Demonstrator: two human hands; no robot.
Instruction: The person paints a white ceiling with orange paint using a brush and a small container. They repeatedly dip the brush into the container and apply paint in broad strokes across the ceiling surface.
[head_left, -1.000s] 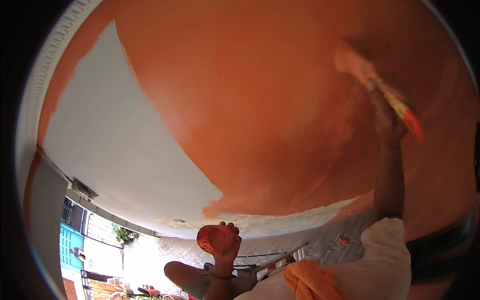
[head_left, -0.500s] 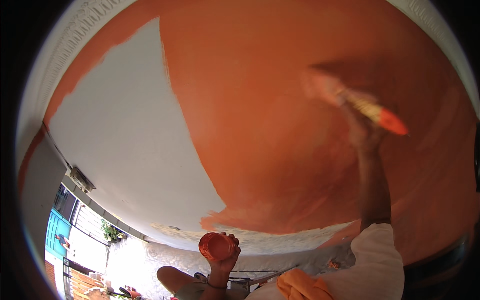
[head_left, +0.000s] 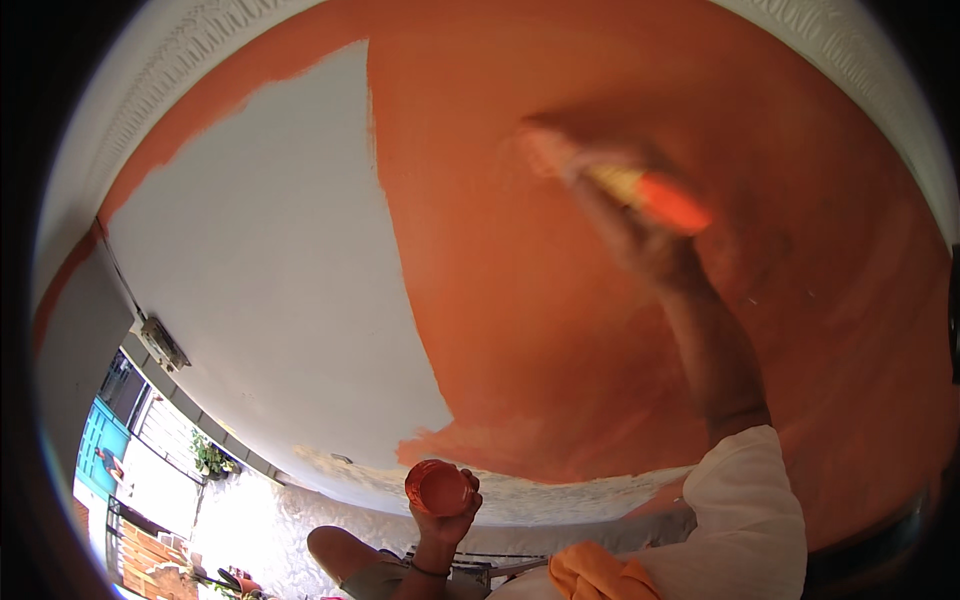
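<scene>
My right hand (head_left: 640, 235) is closed around a paintbrush (head_left: 675, 206) with a yellow and orange-red handle. Motion smears the brush, whose paint-covered head lies against or very close to the orange-painted wall (head_left: 500, 260). Low in the view, my left hand (head_left: 452, 525) grips a round pot of orange paint (head_left: 440, 488), its open mouth facing me. To the left, a pale grey patch (head_left: 270, 230) of wall borders the orange along a nearly straight edge. Near its bottom corner that edge turns rough and streaky.
White moulded trim (head_left: 850, 60) runs along the wall's top. An electrical fitting (head_left: 163, 344) with a cable sits at the left corner. Below are an orange cloth (head_left: 600, 572), a potted plant (head_left: 210, 455), a turquoise gate (head_left: 100, 445) and a person (head_left: 110, 463) near it.
My right hand and the paintbrush have swept left and slightly up across the orange wall. My left hand still holds the paint pot at nearly the same place. The view has shifted a little.
</scene>
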